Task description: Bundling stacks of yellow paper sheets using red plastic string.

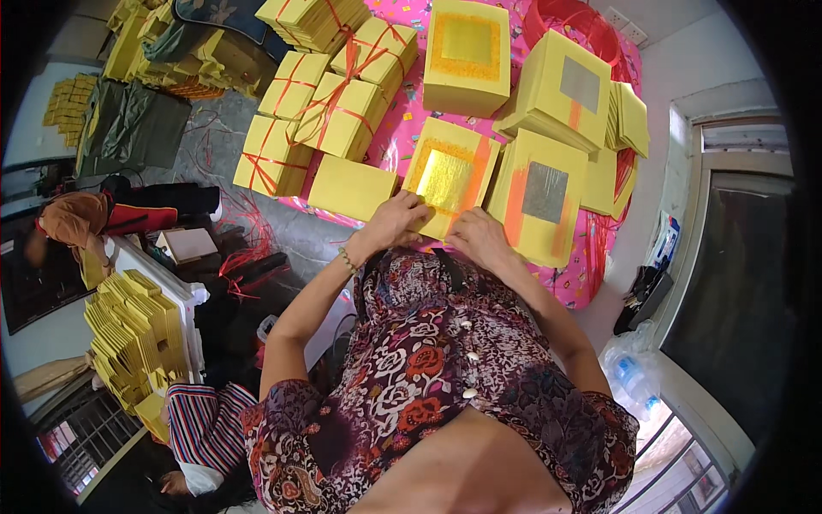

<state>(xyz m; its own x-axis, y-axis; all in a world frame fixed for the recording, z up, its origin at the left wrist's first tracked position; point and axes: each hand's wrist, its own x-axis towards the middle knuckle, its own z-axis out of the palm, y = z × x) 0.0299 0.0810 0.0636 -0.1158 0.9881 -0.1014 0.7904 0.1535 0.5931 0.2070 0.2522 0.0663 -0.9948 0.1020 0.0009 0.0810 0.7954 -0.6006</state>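
Note:
A stack of yellow paper sheets with a gold foil square (445,178) lies on the pink patterned cloth (401,128) straight ahead of me. My left hand (396,221) has its fingers curled over the stack's near left corner. My right hand (479,238) grips the near edge just beside it. The two hands almost touch. A beaded bracelet is on my left wrist. My flowered blouse fills the lower middle of the view.
A silver-foil stack (544,195) lies right of my hands and a plain yellow stack (351,188) left. Bundles tied with red string (341,111) sit further back left. Two other people (73,221) (205,420) are at the left, near more yellow stacks (137,334). A bagged bottle (629,373) stands at the right.

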